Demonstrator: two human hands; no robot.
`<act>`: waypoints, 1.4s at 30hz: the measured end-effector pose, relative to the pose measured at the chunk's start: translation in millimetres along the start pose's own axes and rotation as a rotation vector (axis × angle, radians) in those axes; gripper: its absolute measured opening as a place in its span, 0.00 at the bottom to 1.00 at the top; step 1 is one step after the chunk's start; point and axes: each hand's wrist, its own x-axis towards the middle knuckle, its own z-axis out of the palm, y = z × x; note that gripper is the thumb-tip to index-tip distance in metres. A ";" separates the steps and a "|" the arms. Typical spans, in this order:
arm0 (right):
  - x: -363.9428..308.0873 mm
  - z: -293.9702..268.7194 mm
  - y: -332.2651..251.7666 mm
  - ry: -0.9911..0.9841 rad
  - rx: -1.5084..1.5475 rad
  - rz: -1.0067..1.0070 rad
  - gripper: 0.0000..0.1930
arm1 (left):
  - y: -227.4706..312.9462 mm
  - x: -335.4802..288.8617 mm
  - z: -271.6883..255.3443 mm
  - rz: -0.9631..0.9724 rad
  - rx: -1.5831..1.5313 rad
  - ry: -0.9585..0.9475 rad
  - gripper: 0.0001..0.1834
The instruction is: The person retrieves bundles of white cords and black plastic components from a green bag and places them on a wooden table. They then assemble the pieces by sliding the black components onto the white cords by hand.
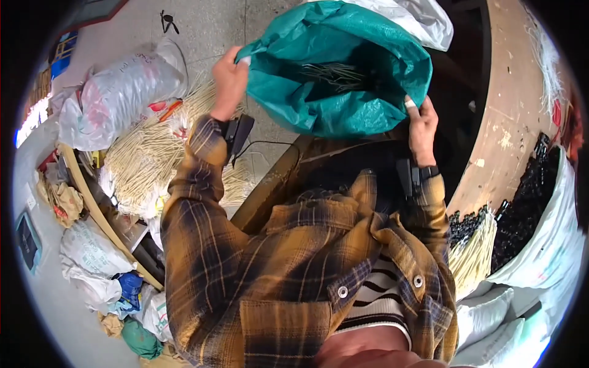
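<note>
A large green woven sack point(343, 116) hangs in front of me with its mouth spread wide. Its left rim is pinched by my left hand point(230, 86), thumb over the edge. On the opposite side my right hand point(422, 126) grips the rim, thumb also on the fabric. Down inside the sack lie several thin pale sticks or cords point(334, 75); the rest of its inside is dark. Dark straps with small devices sit on both my wrists.
To the left lies a big heap of pale thin sticks or cords point(141, 162), beside a full clear plastic bag point(132, 92). A wooden bench point(491, 116) curves along the right, near a white sack of black pieces point(521, 214) and a pale bundle point(475, 251).
</note>
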 end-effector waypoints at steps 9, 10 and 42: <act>-1.5 1.6 56.6 -0.028 -0.185 0.091 0.09 | -97.7 -25.5 18.4 -0.116 0.266 -0.060 0.13; -1.2 1.5 52.1 0.004 -0.181 0.085 0.08 | -96.2 -25.2 21.8 -0.129 0.258 -0.065 0.13; 8.3 29.3 0.8 -0.024 -0.443 0.065 0.06 | -175.0 44.6 196.2 0.408 0.974 -1.464 0.20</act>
